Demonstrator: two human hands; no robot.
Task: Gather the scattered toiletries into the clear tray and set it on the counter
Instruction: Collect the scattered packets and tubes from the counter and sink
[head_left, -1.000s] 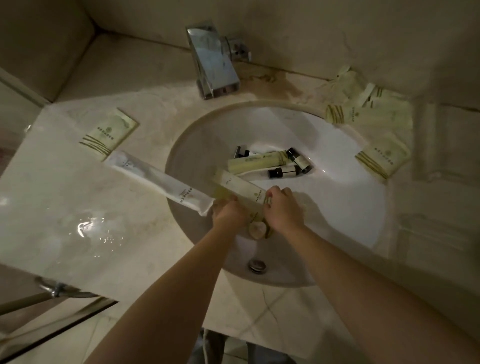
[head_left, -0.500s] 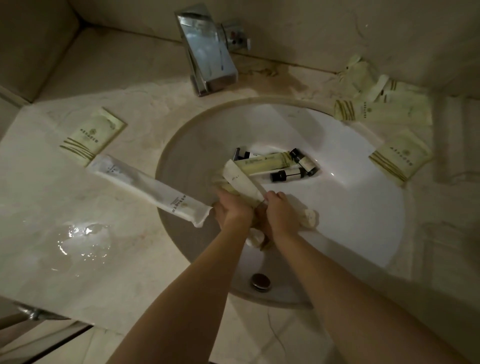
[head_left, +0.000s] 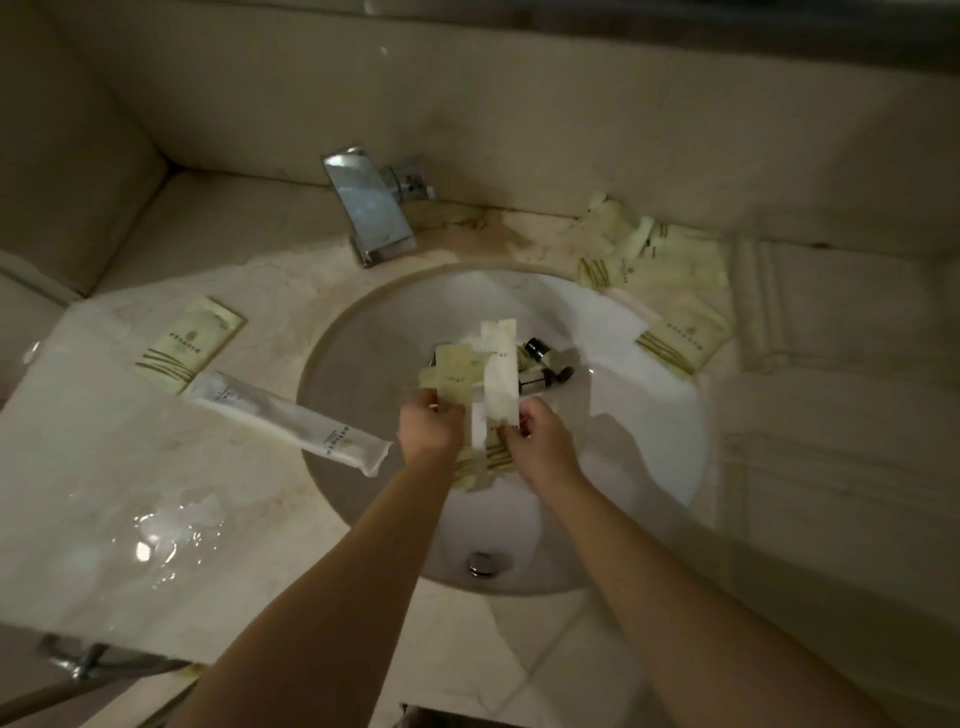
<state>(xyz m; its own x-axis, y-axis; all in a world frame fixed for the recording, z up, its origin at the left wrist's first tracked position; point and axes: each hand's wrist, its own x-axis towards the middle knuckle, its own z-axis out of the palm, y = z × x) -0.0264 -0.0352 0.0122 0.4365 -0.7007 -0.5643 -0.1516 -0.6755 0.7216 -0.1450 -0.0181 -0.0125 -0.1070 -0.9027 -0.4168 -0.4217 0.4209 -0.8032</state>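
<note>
Held packets: a yellowish packet (head_left: 453, 375) and a paler, longer packet (head_left: 500, 370) stand upright side by side at the centre of the frame, above the sink bowl (head_left: 623, 415).
Left grip: the left hand (head_left: 430, 432) pinches the lower end of the yellowish packet, fingers curled round it.
Right grip: the right hand (head_left: 540, 441) pinches the lower end of the paler packet; more packet ends (head_left: 480, 467) show below and between the two hands, though which hand holds them I cannot tell.
Small bottles: dark-capped bottles (head_left: 545, 364) lie in the bowl just behind the held packets, partly hidden by them.
Clear tray: cannot be made out for certain in this dim view.
Long white packet: a long white packet (head_left: 291, 415) lies slantwise on the bench (head_left: 130, 467) left of centre, its right end jutting over the sink's rim.
Square sachet: a sachet (head_left: 189, 343) lies flat on the bench at left, just above the long white packet.
Right-hand sachets: a loose pile of sachets (head_left: 654, 254) sits at upper right near the wall; one more sachet (head_left: 685, 338) lies below it, beside the bowl's rim.
Faucet: a chrome faucet (head_left: 371, 208) stands behind the bowl, at upper centre.
Drain: a drain (head_left: 483, 564) sits at the lower part of the bowl.
Wet patch: water (head_left: 166, 530) glints on the bench at lower left.
</note>
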